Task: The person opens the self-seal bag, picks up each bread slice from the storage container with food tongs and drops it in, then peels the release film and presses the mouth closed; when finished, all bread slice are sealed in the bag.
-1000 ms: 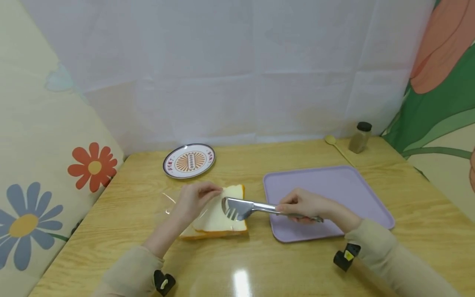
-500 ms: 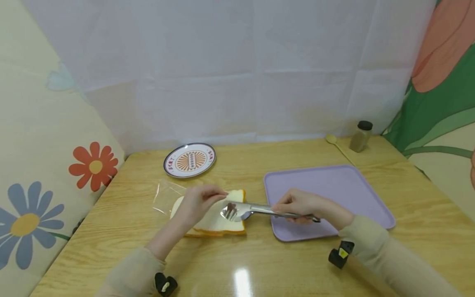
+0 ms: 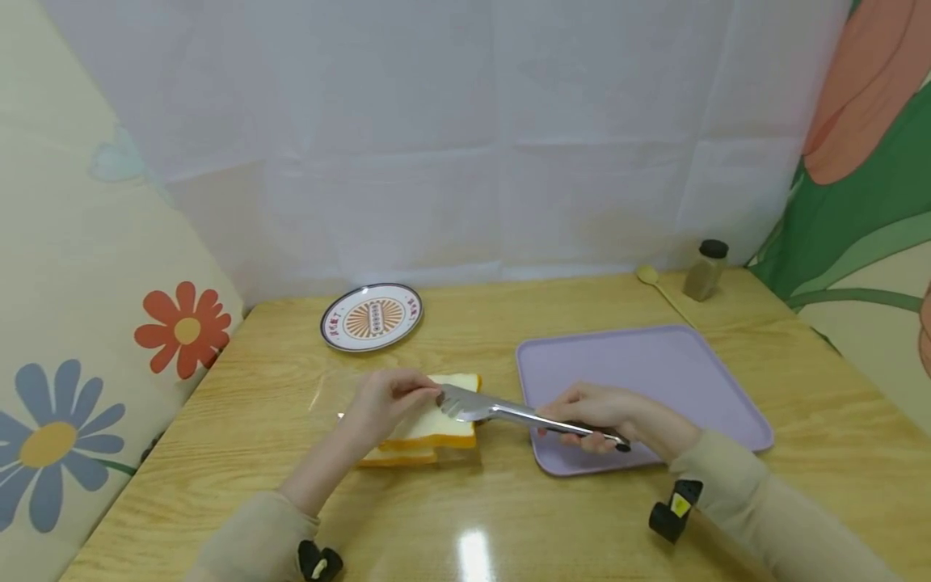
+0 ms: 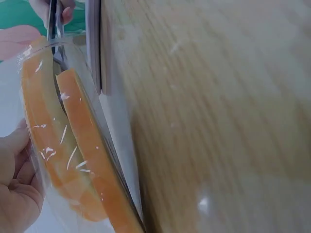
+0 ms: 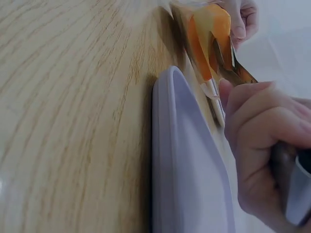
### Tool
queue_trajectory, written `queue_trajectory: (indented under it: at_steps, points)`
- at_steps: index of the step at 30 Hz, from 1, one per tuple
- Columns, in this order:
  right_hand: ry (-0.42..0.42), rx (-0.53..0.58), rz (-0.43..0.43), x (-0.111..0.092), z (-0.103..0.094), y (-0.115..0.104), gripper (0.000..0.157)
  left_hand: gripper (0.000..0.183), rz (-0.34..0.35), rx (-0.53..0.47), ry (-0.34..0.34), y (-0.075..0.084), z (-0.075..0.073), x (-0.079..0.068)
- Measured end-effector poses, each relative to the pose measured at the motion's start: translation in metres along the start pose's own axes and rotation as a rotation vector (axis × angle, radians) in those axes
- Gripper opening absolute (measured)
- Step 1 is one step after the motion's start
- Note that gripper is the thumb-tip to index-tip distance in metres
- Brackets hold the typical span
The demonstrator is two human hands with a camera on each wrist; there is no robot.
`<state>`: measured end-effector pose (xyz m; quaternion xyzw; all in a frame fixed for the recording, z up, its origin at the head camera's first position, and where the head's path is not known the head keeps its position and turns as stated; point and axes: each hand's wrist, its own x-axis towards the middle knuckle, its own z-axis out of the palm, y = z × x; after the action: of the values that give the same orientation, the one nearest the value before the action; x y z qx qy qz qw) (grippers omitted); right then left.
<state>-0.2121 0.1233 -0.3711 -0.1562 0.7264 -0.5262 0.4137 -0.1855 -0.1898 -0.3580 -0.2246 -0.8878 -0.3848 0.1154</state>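
My left hand (image 3: pixel 383 402) pinches the clear plastic bag (image 4: pixel 72 41) at its upper side. Inside the bag lie two thick bread slices with orange-brown crusts. The upper bread slice (image 3: pixel 436 428) is raised at its right end, leaving a gap over the lower bread slice (image 4: pixel 90 131). My right hand (image 3: pixel 592 410) grips metal tongs (image 3: pixel 509 410), whose head reaches through the bag's mouth. One tong arm lies over the upper slice, while the other enters the gap beneath it. Part of the bread is hidden by my left hand in the head view.
A lilac tray (image 3: pixel 698 356) lies under my right hand, to the right of the bread. Behind the bread stands a round patterned plate (image 3: pixel 372 317). A wooden spoon (image 3: pixel 665 295) and a black-capped jar (image 3: pixel 705 271) are at the back right of the wooden table (image 3: pixel 567 533).
The tongs have turned in my right hand, and their head now straddles the upper bread slice. That slice's right end has risen from the lower one. My left hand keeps hold of the bag.
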Motion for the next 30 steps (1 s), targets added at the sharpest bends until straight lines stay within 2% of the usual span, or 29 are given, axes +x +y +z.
queue_trajectory:
  at_steps: [6, 11, 15, 18, 26, 30]
  points:
    - [0.013, -0.074, 0.001, 0.003, 0.004, -0.004, 0.033, 0.003, 0.029, 0.061, 0.096, 0.003, 0.003, -0.002]
    - [0.034, -0.141, -0.016, 0.003, 0.008, -0.008, 0.033, 0.003, 0.001, 0.080, 0.146, 0.007, 0.001, 0.000]
    - [0.052, -0.172, -0.026, 0.001, 0.009, -0.006, 0.038, 0.003, -0.009, 0.085, 0.145, 0.005, -0.003, 0.002]
    - [0.049, -0.155, -0.002, -0.003, 0.007, -0.003, 0.039, 0.003, -0.016, 0.100, 0.140, 0.002, -0.005, 0.003]
    - [0.034, -0.086, -0.028, -0.006, 0.005, 0.002, 0.035, 0.004, -0.030, 0.034, 0.101, -0.001, -0.005, 0.004]
    - [0.010, -0.002, -0.030, -0.006, 0.007, 0.001, 0.036, 0.005, -0.038, 0.012, 0.092, -0.003, -0.001, 0.001]
